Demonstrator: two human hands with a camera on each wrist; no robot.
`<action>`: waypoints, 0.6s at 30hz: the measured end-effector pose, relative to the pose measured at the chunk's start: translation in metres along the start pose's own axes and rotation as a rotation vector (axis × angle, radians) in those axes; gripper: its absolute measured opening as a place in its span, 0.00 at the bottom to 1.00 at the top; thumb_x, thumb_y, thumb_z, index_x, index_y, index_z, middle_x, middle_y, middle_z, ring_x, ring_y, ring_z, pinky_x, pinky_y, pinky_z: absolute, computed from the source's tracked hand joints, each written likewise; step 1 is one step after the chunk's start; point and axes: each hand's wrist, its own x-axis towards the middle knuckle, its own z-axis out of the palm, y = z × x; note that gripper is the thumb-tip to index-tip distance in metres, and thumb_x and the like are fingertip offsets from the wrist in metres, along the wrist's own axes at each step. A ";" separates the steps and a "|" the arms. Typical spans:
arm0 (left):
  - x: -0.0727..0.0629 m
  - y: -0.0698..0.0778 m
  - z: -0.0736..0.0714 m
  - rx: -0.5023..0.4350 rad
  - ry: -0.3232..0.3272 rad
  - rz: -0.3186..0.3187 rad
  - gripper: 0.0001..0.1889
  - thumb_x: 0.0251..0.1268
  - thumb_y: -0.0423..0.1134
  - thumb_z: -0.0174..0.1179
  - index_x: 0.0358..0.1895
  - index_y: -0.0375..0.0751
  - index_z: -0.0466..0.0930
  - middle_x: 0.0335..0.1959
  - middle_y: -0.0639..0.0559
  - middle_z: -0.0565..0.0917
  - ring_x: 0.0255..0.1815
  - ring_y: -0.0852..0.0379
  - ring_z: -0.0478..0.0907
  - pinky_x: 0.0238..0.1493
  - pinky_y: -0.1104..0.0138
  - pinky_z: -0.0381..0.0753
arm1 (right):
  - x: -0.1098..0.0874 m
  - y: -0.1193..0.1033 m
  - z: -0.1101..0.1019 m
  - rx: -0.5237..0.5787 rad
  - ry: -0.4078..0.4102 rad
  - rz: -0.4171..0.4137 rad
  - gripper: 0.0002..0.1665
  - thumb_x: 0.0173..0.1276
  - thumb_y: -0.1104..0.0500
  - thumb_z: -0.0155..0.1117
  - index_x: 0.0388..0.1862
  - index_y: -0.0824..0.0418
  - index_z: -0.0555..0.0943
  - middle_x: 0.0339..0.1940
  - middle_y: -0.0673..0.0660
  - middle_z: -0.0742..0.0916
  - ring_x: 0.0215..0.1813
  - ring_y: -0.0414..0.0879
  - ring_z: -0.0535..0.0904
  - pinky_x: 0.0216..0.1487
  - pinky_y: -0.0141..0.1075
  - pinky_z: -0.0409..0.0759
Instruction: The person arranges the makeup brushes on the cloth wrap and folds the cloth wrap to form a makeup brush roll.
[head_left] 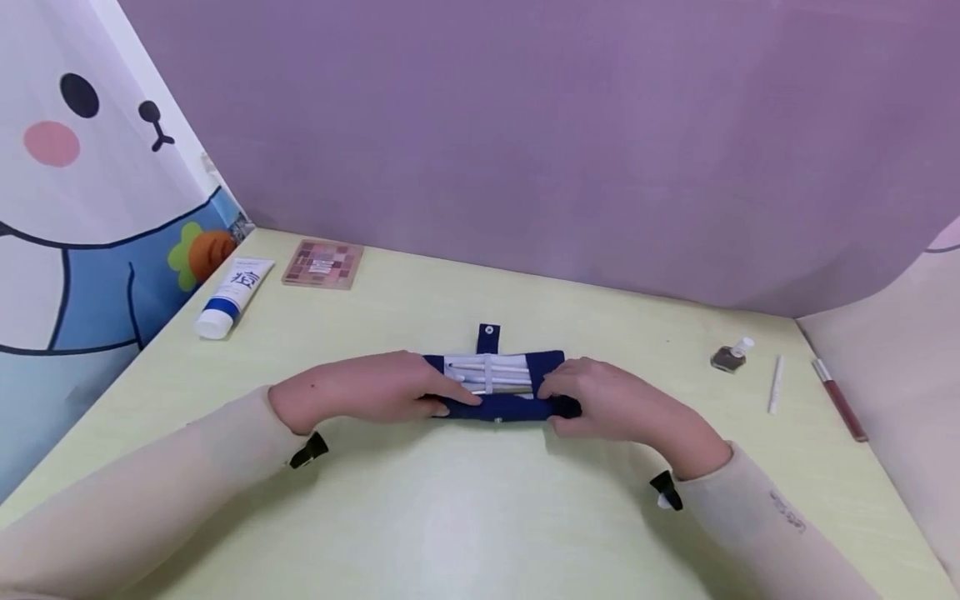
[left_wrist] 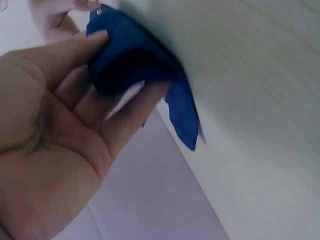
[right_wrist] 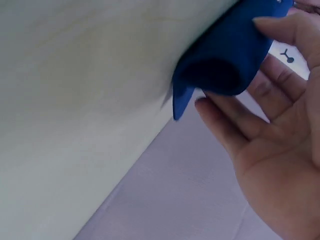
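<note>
A navy fabric roll-up case [head_left: 504,407] lies partly rolled at the table's middle, a snap tab [head_left: 488,338] at its far side. Several slim white sticks [head_left: 491,367] lie inside under a pale band; their kind is unclear. My left hand [head_left: 375,387] grips the rolled edge at the left end, thumb on the near face, as the left wrist view shows on the blue roll [left_wrist: 125,42]. At the other end, my right hand [head_left: 611,402] holds the same roll [right_wrist: 245,42] between thumb and fingers. Both wrist views show the roll's hollow end.
A white tube [head_left: 236,292] and a pink makeup palette [head_left: 323,264] lie at the back left. On the right are a small dark bottle with white cap [head_left: 729,358], a thin white stick [head_left: 776,384] and a dark red tube [head_left: 842,402]. A purple curtain [head_left: 540,150] borders the back.
</note>
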 end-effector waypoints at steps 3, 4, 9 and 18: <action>-0.003 -0.001 -0.003 -0.119 -0.053 -0.025 0.23 0.84 0.42 0.59 0.75 0.66 0.77 0.70 0.58 0.85 0.27 0.66 0.69 0.37 0.70 0.74 | -0.001 0.000 -0.004 0.092 -0.066 0.020 0.16 0.66 0.56 0.71 0.53 0.54 0.89 0.51 0.50 0.92 0.54 0.44 0.88 0.58 0.45 0.88; -0.004 -0.002 -0.003 -0.162 -0.065 -0.036 0.23 0.84 0.43 0.59 0.75 0.66 0.77 0.70 0.59 0.84 0.24 0.66 0.66 0.35 0.70 0.73 | -0.001 0.001 -0.005 0.124 -0.085 0.027 0.17 0.66 0.55 0.70 0.53 0.53 0.89 0.51 0.50 0.92 0.53 0.43 0.87 0.57 0.45 0.88; -0.007 -0.008 -0.004 -0.297 -0.055 -0.101 0.23 0.84 0.44 0.58 0.76 0.66 0.77 0.71 0.57 0.83 0.19 0.64 0.59 0.31 0.69 0.71 | 0.002 0.007 -0.010 0.262 -0.145 0.069 0.16 0.70 0.53 0.69 0.56 0.48 0.89 0.53 0.45 0.92 0.54 0.39 0.88 0.57 0.43 0.88; -0.007 -0.018 0.001 -0.323 0.050 -0.163 0.24 0.83 0.42 0.60 0.77 0.58 0.76 0.75 0.54 0.81 0.49 0.63 0.81 0.47 0.65 0.77 | 0.020 0.024 -0.014 0.290 -0.138 0.019 0.14 0.76 0.54 0.67 0.58 0.51 0.88 0.55 0.45 0.89 0.53 0.41 0.85 0.58 0.44 0.86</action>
